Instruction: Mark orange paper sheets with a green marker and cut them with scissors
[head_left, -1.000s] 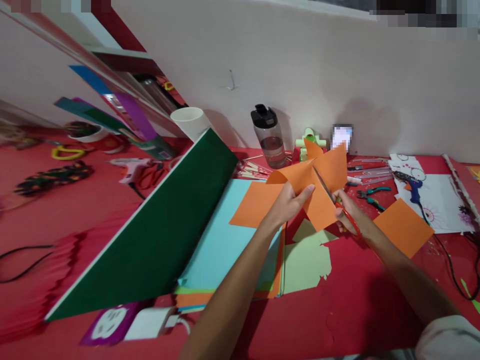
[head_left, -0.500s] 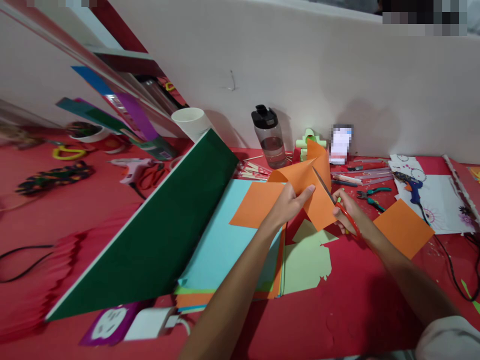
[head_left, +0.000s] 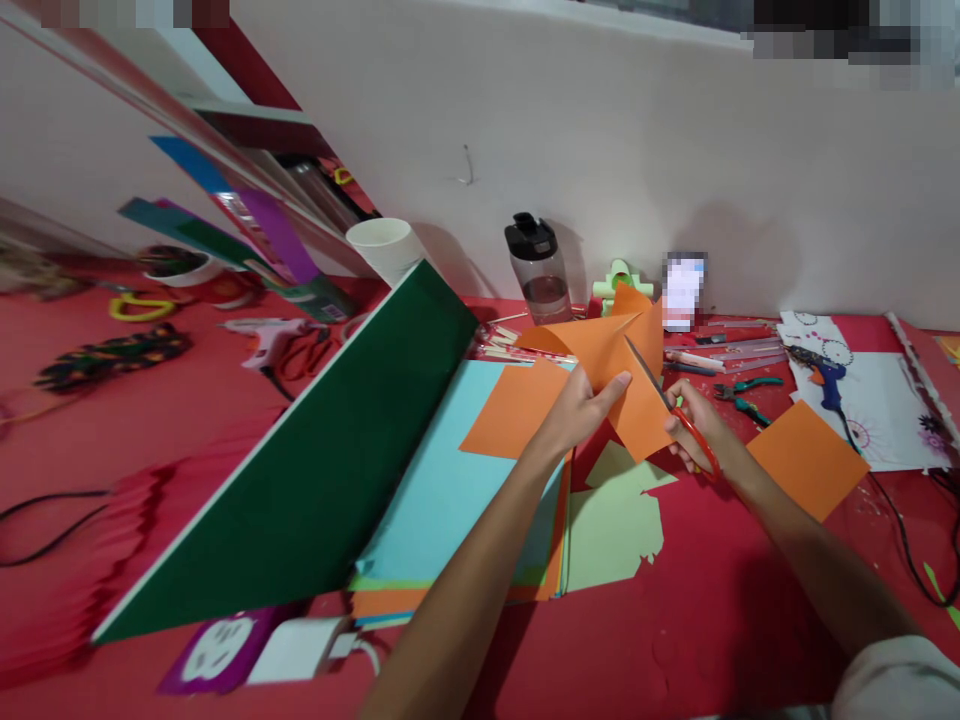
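Note:
My left hand (head_left: 589, 405) pinches a sheet of orange paper (head_left: 637, 415), thumb on top. The sheet is held above the table and its far part curls up in flaps. In my right hand (head_left: 694, 425) is a pair of scissors (head_left: 701, 445) with red handles, its blades lying across the orange sheet along a cut. Below the left wrist, a flat orange piece (head_left: 506, 410) rests on a stack of light blue paper (head_left: 442, 500). Pale green paper scraps (head_left: 611, 535) lie under the hands. Another orange square (head_left: 810, 462) sits to the right of the right hand.
A dark green board (head_left: 300, 470) leans up on the left. At the back stand a water bottle (head_left: 540, 275), a white cup (head_left: 384, 245) and a phone (head_left: 682, 290). Pliers (head_left: 742, 390) and a blue glue gun (head_left: 829, 380) lie at right, a pink glue gun (head_left: 266, 335) at left.
The orange sheet's far left flap has swung outward to the left and spread wider. Both hands and the scissors stay in nearly the same place.

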